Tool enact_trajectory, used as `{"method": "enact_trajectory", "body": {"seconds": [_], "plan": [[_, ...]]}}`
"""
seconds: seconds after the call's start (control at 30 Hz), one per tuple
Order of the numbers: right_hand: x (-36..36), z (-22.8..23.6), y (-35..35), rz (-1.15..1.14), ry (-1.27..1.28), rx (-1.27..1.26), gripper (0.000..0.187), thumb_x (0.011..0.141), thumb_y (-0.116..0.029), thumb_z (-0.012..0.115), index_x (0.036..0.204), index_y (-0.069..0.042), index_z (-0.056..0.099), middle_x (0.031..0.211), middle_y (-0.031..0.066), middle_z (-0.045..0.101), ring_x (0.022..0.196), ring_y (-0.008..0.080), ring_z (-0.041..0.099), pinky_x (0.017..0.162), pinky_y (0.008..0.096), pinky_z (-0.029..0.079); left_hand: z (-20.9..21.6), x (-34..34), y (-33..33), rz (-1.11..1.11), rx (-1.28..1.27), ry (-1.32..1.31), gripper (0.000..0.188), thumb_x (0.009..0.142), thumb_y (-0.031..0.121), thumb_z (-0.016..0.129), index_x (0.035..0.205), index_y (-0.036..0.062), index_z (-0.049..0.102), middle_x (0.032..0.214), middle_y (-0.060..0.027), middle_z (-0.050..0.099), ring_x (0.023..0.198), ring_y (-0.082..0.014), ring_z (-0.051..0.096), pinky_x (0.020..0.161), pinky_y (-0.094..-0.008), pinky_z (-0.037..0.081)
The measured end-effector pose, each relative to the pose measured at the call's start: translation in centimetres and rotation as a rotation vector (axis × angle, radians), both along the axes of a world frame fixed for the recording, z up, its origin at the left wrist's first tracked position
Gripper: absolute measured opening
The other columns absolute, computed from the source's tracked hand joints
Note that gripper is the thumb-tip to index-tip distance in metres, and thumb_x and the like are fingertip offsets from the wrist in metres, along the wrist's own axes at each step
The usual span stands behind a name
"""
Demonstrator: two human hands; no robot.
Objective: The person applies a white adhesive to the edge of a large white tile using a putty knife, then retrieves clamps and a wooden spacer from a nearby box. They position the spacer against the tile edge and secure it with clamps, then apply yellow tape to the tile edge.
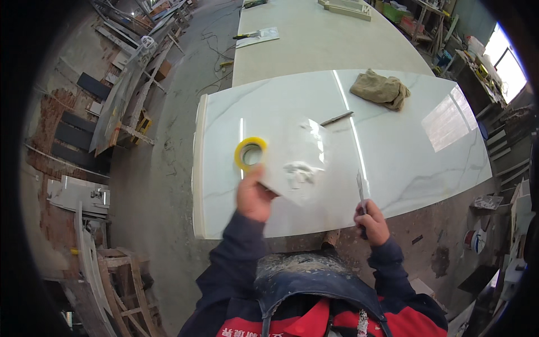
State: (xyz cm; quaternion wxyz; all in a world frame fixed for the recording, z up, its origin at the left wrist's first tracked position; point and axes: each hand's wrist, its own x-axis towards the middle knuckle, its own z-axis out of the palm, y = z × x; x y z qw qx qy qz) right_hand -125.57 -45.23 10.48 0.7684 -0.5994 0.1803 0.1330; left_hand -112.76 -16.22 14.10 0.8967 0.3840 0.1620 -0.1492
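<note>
My left hand (255, 197) is closed on the near corner of a small white glossy tile piece (276, 174), held over the slab and blurred. A smear of white paste (300, 173) lies on top of it. My right hand (373, 222) grips a putty knife (361, 191) by its dark handle, blade pointing away from me at the slab's near edge. Both hands are over a large white marble-patterned slab (224, 208). A yellow roll of tape (238, 153) rests just beyond my left hand. Farther off lies a thin, dark, pointed tool (337, 118), partly behind the tile piece.
A crumpled brown cloth (379, 90) lies at the slab's far side. Beyond stands a pale table (314, 45) carrying a tile with a dark-handled tool (258, 36). A raised pale strip (200, 168) edges the slab's left side. Wooden frames (120, 292) stand at lower left.
</note>
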Motion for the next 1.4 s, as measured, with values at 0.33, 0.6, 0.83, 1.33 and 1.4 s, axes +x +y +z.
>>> {"method": "enact_trajectory", "body": {"seconds": [0.33,0.6,0.83,1.33,1.4], "plan": [[-1.1,11.2,20.2,0.103,-0.503,-0.735,0.042,0.082,-0.003,0.071,0.123,-0.002,0.063,0.092,0.0111,0.065,0.077,0.0193,0.061,0.074,0.0283,0.049,4.3,-1.1,26.3,-0.077,-0.15,-0.357,0.068,0.104,0.052,0.04,0.144,-0.0028,0.042,0.141,-0.0147,0.053,0.128,-0.0304,0.052,0.108,-0.0441,0.041],[-2.5,15.1,36.9,0.193,-0.567,-0.948,0.035,0.082,-0.003,0.072,0.117,-0.006,0.069,0.088,0.0116,0.068,0.075,0.0265,0.066,0.067,0.0312,0.051,3.1,-0.7,35.5,-0.336,-0.22,-0.355,0.068,0.104,0.051,0.042,0.145,-0.0027,0.04,0.143,-0.0136,0.051,0.131,-0.0283,0.05,0.11,-0.0427,0.038],[-6.6,14.8,43.2,-0.024,-0.391,-1.271,0.031,0.08,-0.007,0.07,0.11,-0.013,0.073,0.082,0.0093,0.065,0.07,0.0294,0.064,0.062,0.0355,0.052,3.7,0.9,35.1,-0.533,-0.248,-0.434,0.066,0.105,0.049,0.038,0.146,-0.0027,0.039,0.146,-0.0129,0.048,0.133,-0.0274,0.047,0.112,-0.0425,0.036],[-10.4,3.4,61.4,-1.176,-0.129,0.134,0.034,0.092,-0.006,0.06,0.126,-0.001,0.06,0.091,0.0147,0.071,0.06,0.0135,0.064,0.048,0.0237,0.046,4.7,16.7,36.1,-0.91,-0.257,-0.323,0.06,0.103,0.048,0.045,0.143,0.0036,0.046,0.141,-0.0115,0.055,0.128,-0.0283,0.053,0.111,-0.0447,0.038],[-7.4,1.1,63.6,-1.291,-0.189,0.297,0.034,0.093,-0.007,0.06,0.126,-0.001,0.059,0.091,0.0164,0.07,0.06,0.0148,0.064,0.048,0.0243,0.047,4.1,20.3,34.5,-0.997,-0.333,-0.337,0.06,0.103,0.048,0.045,0.143,0.003,0.046,0.142,-0.0125,0.054,0.128,-0.029,0.053,0.111,-0.0461,0.037]]}}
